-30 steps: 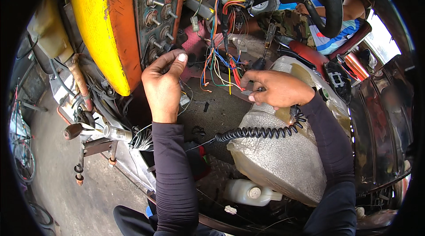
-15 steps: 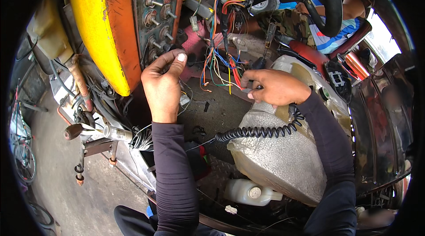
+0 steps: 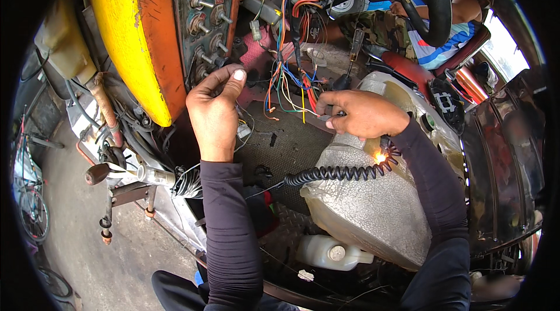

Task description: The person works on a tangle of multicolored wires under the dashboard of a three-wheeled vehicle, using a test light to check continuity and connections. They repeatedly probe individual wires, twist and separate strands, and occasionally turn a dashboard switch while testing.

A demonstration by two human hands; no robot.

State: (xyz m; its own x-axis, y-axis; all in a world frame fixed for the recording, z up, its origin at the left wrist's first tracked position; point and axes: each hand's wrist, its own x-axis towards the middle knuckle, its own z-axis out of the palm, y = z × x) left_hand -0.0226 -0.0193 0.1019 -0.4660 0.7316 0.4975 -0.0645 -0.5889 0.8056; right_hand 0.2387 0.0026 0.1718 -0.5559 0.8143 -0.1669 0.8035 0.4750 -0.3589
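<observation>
My right hand (image 3: 366,114) is closed around what looks like a test light, mostly hidden by the palm. Its black coiled cord (image 3: 341,175) hangs from under my wrist, where a small lamp (image 3: 381,156) glows orange. My fingertips are beside the red wires of a loose bundle of bare-ended, many-coloured wires (image 3: 284,80). My left hand (image 3: 214,107) pinches thumb against fingers, just below the panel of toggle switches (image 3: 204,19); what is in that pinch I cannot make out. A pale connector (image 3: 243,130) on a thin wire lies beside my left wrist.
An orange and yellow body panel (image 3: 131,37) stands at left. A steering wheel (image 3: 434,4) is at upper right, near a seated person in camouflage shorts (image 3: 382,31). The silver-covered hump (image 3: 367,200) rises at right, above a white plastic jug (image 3: 332,254). A lever (image 3: 99,173) sticks out left.
The lamp by the coiled cord under my right wrist was dark and now glows. Both hands have stayed almost still.
</observation>
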